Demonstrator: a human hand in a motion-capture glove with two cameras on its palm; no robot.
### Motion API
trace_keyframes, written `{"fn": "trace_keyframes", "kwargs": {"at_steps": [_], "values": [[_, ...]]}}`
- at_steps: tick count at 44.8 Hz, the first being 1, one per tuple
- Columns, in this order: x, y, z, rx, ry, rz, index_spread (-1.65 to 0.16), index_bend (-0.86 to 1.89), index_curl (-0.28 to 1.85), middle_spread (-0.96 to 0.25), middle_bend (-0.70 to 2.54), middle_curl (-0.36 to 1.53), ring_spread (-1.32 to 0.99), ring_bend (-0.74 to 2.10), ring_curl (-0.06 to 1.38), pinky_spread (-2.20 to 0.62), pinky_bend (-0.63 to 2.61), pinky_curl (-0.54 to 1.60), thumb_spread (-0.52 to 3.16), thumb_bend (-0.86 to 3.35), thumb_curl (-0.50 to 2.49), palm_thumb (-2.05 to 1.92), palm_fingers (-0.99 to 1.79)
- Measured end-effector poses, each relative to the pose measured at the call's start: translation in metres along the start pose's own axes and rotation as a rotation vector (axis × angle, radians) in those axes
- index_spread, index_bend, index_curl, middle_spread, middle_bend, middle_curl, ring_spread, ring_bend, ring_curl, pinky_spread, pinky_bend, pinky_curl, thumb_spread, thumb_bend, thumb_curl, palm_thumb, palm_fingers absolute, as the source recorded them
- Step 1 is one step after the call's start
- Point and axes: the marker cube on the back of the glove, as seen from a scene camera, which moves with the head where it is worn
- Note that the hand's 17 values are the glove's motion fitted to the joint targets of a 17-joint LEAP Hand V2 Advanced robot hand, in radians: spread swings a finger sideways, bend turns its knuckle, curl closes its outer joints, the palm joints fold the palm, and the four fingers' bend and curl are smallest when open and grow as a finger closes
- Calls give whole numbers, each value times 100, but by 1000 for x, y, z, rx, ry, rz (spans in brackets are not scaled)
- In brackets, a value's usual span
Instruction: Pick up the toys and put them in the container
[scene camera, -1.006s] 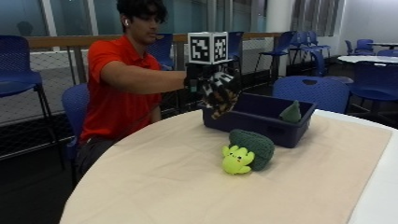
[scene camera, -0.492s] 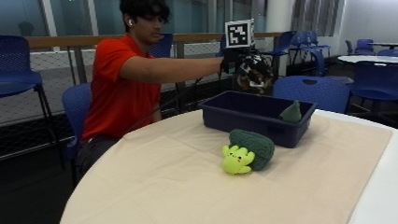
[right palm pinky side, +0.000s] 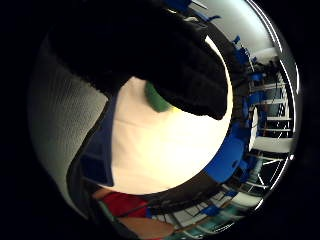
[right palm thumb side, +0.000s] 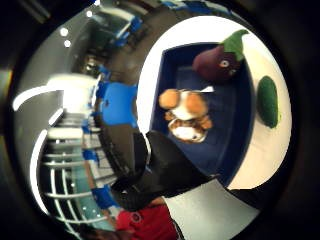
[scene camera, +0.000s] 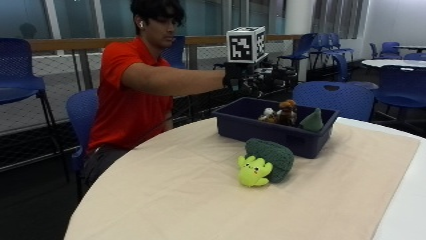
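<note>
broccoli toy (scene camera: 267, 162) on table beside container (scene camera: 279, 131); gloved hands (scene camera: 247, 79) above, empty, fingers relaxed.

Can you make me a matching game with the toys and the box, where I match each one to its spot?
Things:
1. eggplant toy
2. broccoli toy
3. orange and white toy
4. blue container

Places:
A. on the tablecloth, outside the box
B. in the middle of the box
C. on the table, holding toys
D. in a corner of the box

Pairs: 1-D, 2-A, 3-B, 4-C
</note>
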Motion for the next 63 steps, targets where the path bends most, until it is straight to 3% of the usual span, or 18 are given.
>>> {"fn": "trace_keyframes", "kwargs": {"at_steps": [10,20,36,43,50,55,63], "values": [[83,-2,7,-53,28,166,-33,10,26,-7,11,32,4,15,30,12,129,39,107,-7,36,-8,-28],[140,-15,45,-83,44,242,-35,16,26,-6,12,28,7,14,27,14,122,36,106,-6,30,-7,-24],[153,-46,110,-155,54,213,-36,13,25,-6,13,25,8,15,22,15,120,34,105,-6,26,-6,-22],[153,-49,136,-273,96,203,-37,9,22,-6,14,25,8,17,22,14,128,36,105,-4,26,-4,-17],[152,-50,147,-253,155,176,-37,8,18,-5,12,23,8,32,26,11,133,37,109,-2,27,1,-12],[152,-51,148,-250,139,177,-40,16,19,-9,20,24,-1,61,32,6,118,33,115,0,29,5,14],[143,-46,147,-161,147,204,-42,18,21,-19,32,30,-17,76,37,-7,107,29,129,6,33,17,35]]}}
